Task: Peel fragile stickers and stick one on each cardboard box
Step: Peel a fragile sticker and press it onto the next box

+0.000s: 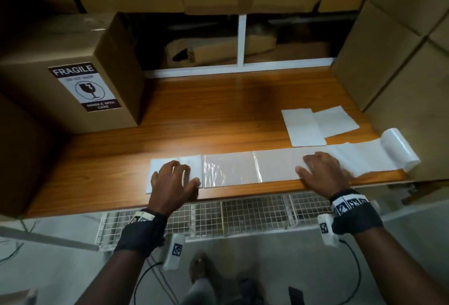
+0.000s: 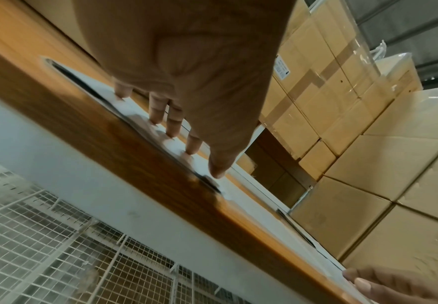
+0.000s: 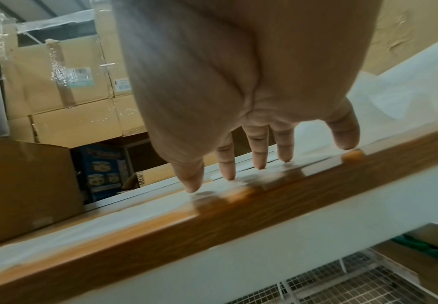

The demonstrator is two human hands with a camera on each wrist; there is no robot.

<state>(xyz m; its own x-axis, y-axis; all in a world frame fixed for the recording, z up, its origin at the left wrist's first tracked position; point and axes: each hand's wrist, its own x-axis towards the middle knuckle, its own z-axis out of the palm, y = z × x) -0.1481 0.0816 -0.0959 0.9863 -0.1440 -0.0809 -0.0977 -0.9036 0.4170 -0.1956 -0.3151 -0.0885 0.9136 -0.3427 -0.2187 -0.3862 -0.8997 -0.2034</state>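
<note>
Glossy strip (image 1: 243, 169), varnished wood table (image 1: 218, 115)

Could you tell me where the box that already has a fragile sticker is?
In the head view the box stands at the far left of the desk, beyond the left hand, sticker facing the person.

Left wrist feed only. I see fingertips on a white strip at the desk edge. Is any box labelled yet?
Observer: Yes. The head view shows one cardboard box on the left of the desk with a FRAGILE sticker on its front face.
Operator: Where does the strip end?
Observer: The strip runs right to a partly unrolled roll at the desk's right end.
Operator: Right hand?
Observer: The right hand lies on the strip with its fingers spread, near the roll, and grips nothing.
</note>
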